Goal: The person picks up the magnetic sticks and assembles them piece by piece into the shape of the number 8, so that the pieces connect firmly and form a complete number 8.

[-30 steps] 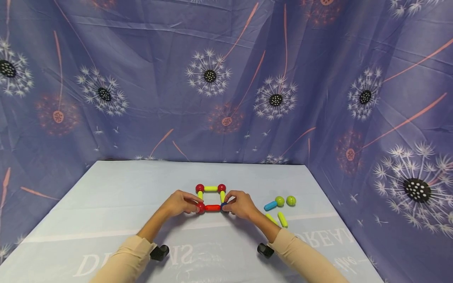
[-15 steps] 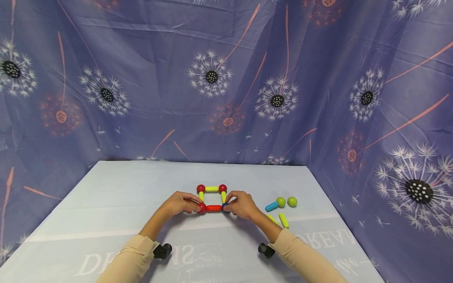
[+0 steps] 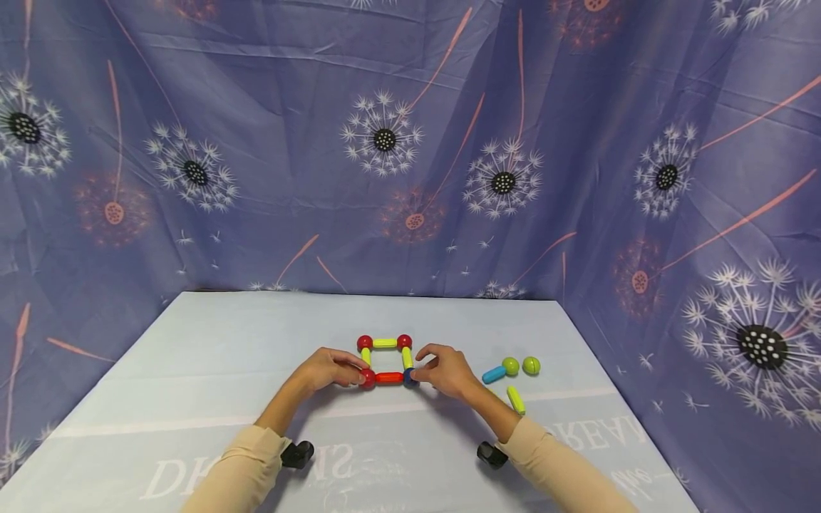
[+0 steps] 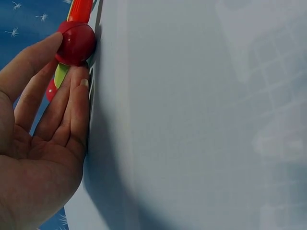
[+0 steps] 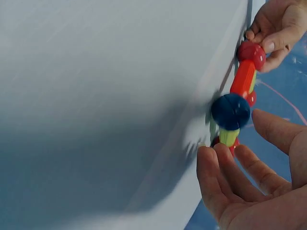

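A four-sided frame of balls and rods lies on the table. Its near side is a red rod (image 3: pixel 388 378) between a red ball (image 4: pixel 77 44) on the left and a dark blue ball (image 5: pixel 230 112) on the right. Yellow-green rods, such as the far rod (image 3: pixel 385 343), make the other sides, with two red balls at the far corners. My left hand (image 3: pixel 328 369) pinches the near red ball between thumb and fingers. Around the blue ball my right hand (image 3: pixel 445 370) is spread, its thumb beside the ball and its fingertips apart from it.
Right of the frame lie a blue rod (image 3: pixel 494 375) against a green ball (image 3: pixel 510 366), a second green ball (image 3: pixel 531 365) and a loose yellow-green rod (image 3: pixel 516 400). A patterned curtain (image 3: pixel 288 178) rises behind the table (image 3: pixel 224 342).
My right hand has let go of the blue ball and drawn slightly to the right, its fingers spreading. The left hand keeps its grip, and the frame stays in place.
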The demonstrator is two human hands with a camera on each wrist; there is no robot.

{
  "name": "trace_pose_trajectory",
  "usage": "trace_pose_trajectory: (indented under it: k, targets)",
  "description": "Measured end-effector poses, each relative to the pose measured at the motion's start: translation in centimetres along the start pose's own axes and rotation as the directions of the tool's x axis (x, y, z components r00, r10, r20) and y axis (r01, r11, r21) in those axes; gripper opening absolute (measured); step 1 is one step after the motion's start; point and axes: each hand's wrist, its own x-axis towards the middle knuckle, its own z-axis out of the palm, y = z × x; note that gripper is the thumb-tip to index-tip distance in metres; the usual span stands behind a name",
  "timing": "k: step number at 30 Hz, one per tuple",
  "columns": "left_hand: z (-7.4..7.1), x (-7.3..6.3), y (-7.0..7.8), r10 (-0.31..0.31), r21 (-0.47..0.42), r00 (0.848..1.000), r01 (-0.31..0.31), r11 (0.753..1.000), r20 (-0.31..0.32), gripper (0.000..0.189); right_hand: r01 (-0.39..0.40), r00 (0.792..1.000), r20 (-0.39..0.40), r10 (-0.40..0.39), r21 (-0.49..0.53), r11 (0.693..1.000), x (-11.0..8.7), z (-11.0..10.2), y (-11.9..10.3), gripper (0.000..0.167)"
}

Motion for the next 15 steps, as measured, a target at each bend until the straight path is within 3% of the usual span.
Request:
trace_pose_trajectory:
  k: [8,15]
  targets:
    - [0.0,-0.2,0.6,-0.029,0.007,1.0,0.029,1.0,-0.008,0.033,-0.007,0.994,-0.109,-0.002,-0.078,0.997,-1.0,-2.7,0.7,0.031]
    - [-0.1,-0.4,0.6,-0.02,-0.002,1.0,0.02,1.0,0.001,0.033,-0.02,0.99,-0.142,0.004,-0.114,0.993,-2.2,-5.6,1.9,0.029]
